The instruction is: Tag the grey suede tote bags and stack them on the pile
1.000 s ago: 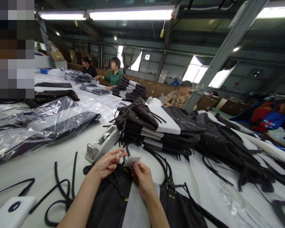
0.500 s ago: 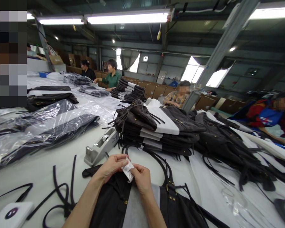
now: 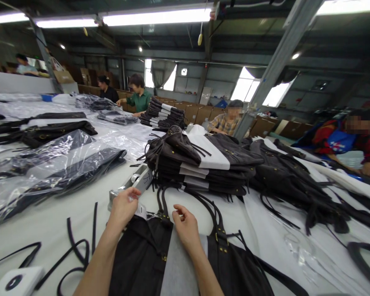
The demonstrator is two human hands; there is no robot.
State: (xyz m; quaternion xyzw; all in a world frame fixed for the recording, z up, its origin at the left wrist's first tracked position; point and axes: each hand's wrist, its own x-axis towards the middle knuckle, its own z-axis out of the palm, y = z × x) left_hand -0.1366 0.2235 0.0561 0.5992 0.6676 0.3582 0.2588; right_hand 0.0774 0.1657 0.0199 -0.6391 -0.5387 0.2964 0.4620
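Premises: bag factory, packing floor — a large industrial hall. Overhead: fluorescent tube lights [image 3: 156, 17], steel beams, a slanted metal column [image 3: 273, 65]. Beyond the hands: stacks of dark bags [image 3: 200, 164] interleaved with white sheets; further stacks [image 3: 163, 115] behind. Left of the hands: bags sealed in clear plastic sleeves [image 3: 55, 164] on a long white worktable [image 3: 80, 205]. Far side — seated workers [image 3: 137, 96], cardboard cartons [image 3: 200, 113] along the wall.

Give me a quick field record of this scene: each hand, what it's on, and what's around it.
left hand: at the tape dispenser, small white tag beside it
right hand: resting on the dark bag
bag straps: between the hands
behind: stack of dark bags
left side: bagged items in clear plastic
surface: white table
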